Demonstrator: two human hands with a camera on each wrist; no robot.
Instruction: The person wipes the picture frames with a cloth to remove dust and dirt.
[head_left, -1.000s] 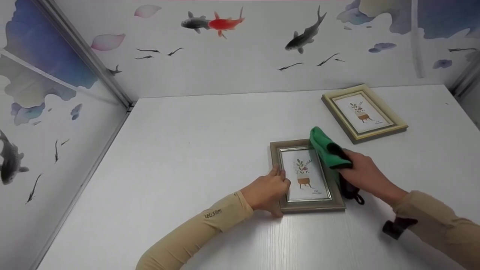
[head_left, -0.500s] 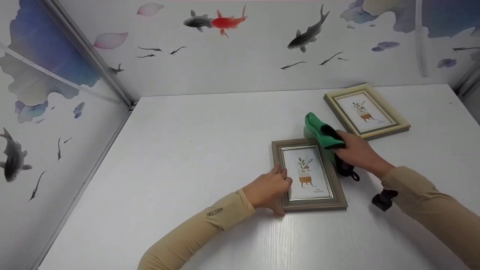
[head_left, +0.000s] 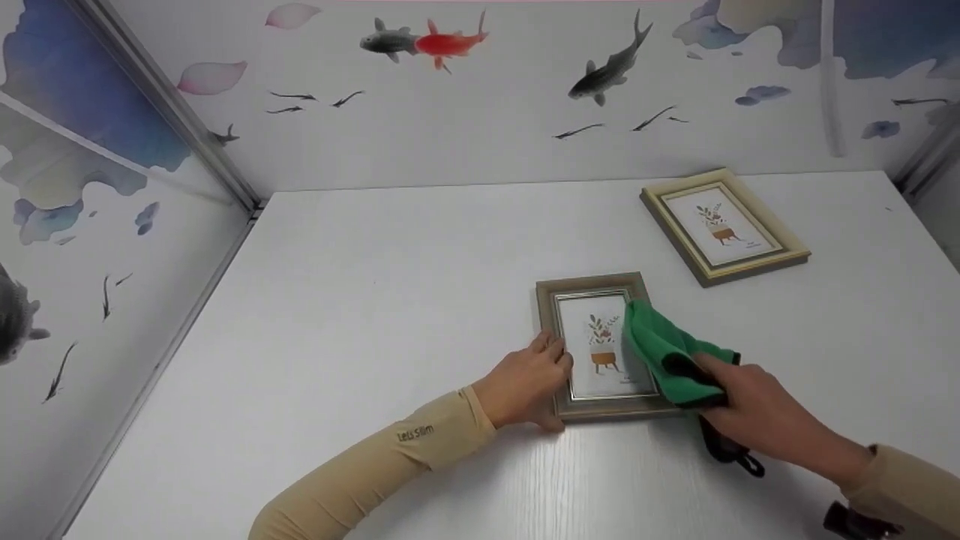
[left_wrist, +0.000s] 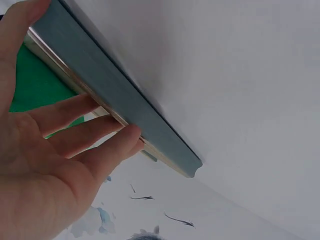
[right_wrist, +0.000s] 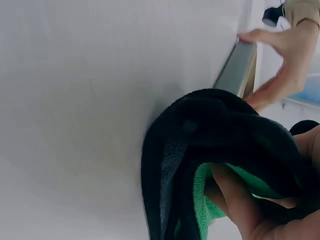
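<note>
A picture frame [head_left: 550, 319] with a grey-brown border and a plant print lies flat on the white table. My left hand [head_left: 523, 385] holds its left side, fingers over the border and thumb at the near corner; the left wrist view shows those fingers [left_wrist: 107, 145] bent on the rim. Bunched in my right hand [head_left: 772, 412] is a green cloth [head_left: 667, 345] with black edging and a hanging loop. The cloth lies across the frame's right border and part of the glass, hiding them. The right wrist view shows the folded cloth [right_wrist: 200, 125] gripped by curled fingers.
A second picture frame [head_left: 765, 259], pale gold with the same kind of print, lies tilted at the back right. White panels with painted fish [head_left: 607, 71] stand behind and at the left of the table [head_left: 375, 300].
The right hand and cloth moved up to the frame's far right corner, then back down toward the near right side and over the glass. The left hand stays on the frame.
</note>
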